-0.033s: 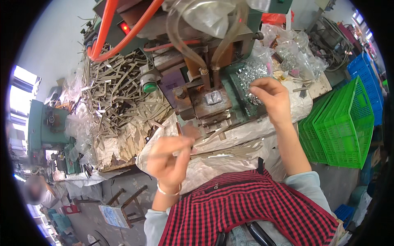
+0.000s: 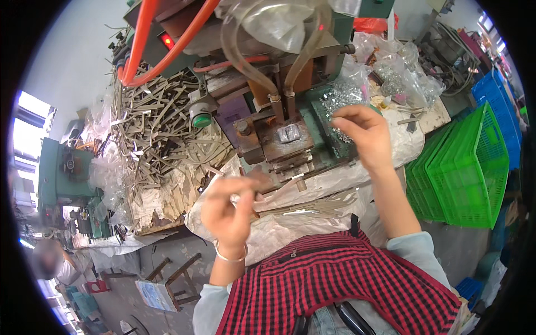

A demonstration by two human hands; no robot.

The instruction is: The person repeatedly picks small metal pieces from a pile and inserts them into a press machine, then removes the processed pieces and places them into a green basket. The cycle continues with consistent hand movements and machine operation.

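Just ahead of the left hand (image 2: pixel 229 209) sits the press (image 2: pixel 282 137), and that hand is pinched shut on a thin metal strip (image 2: pixel 279 192) whose far end points at the die. More strips (image 2: pixel 312 205) lie right under it on the plastic sheet (image 2: pixel 335 178). The right hand (image 2: pixel 360 131) is up by the pile of small shiny parts (image 2: pixel 340 97), fingertips closed, though I can't tell if there's a part between them. I'd say feed the strip in flat and square, and keep fingers well back from the die.
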